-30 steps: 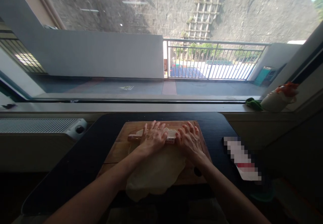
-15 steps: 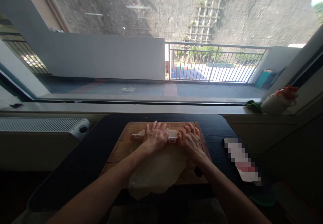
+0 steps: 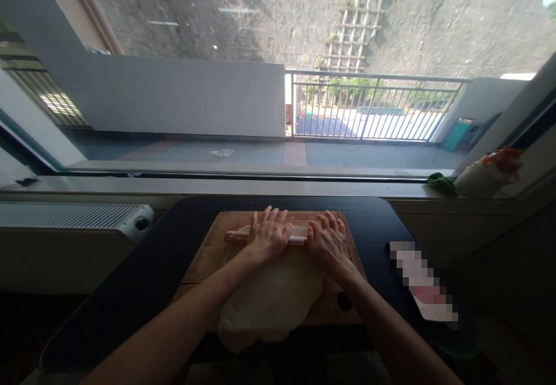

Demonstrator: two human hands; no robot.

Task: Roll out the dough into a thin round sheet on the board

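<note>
A sheet of rolled dough spreads over a wooden board, and its near edge hangs past the board's front side. Across the far part of the dough lies a rolling pin with a printed label in its middle. My left hand rests on the pin left of the label, fingers stretched forward over it. To the right of the label, my right hand lies on the pin in the same way, fingers extended and slightly apart. Both palms hide parts of the pin.
The board sits on a black table. A phone-like item, partly blurred out, lies on the right. Beyond the table are a windowsill with a white pot and green cloth, and a radiator at left.
Both hands and the rolling pin keep nearly the same place on the dough. The view has shifted slightly, so the phone-like item and the pot appear a little farther right.
</note>
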